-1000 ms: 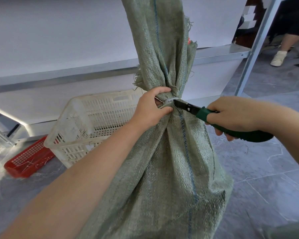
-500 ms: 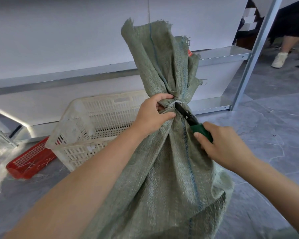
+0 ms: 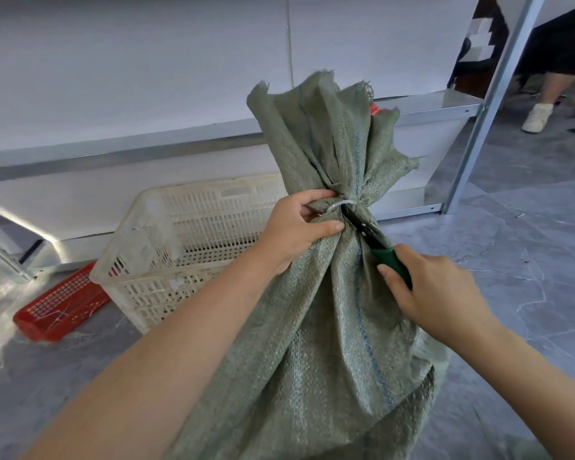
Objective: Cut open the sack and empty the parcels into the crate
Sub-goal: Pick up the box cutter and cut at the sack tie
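The right hand (image 3: 439,293) has dropped below the tie (image 3: 341,204), gripping the knife (image 3: 374,245) to slice upward, while the left hand (image 3: 296,227) pinches the sack (image 3: 329,327) beside it, steadying.

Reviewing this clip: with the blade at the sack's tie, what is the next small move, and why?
Probably draw the cutter through the white tie, angled away from the left hand. The tie looks uncut and cinches the sack at its neck; the left hand grips right beside it, and the right hand holds the blade tip at it.
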A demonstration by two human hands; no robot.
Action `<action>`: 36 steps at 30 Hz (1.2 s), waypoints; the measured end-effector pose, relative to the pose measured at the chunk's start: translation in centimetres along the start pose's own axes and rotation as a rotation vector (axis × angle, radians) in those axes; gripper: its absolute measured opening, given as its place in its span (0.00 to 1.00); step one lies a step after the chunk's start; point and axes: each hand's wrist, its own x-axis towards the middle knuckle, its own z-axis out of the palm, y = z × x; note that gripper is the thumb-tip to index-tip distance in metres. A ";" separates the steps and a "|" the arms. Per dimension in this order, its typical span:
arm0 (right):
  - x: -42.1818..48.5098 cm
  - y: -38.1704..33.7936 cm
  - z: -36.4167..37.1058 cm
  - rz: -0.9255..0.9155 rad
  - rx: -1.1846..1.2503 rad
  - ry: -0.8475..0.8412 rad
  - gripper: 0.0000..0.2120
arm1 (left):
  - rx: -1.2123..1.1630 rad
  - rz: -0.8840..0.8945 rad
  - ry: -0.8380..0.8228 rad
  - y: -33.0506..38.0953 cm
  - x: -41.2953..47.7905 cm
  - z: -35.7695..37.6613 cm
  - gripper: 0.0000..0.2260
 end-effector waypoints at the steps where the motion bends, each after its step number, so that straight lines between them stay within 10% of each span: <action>1: 0.0 0.1 -0.2 0.001 -0.003 -0.012 0.11 | 0.042 0.023 0.010 0.1 -0.1 0.1 0.23; 14: 0.9 0.1 -3.4 -0.012 0.140 -0.166 0.11 | 0.406 0.123 0.099 0.9 -1.0 0.5 0.23; 36: -0.2 -1.4 1.5 0.167 0.659 0.112 0.11 | 0.181 0.156 0.102 0.6 -0.2 1.3 0.13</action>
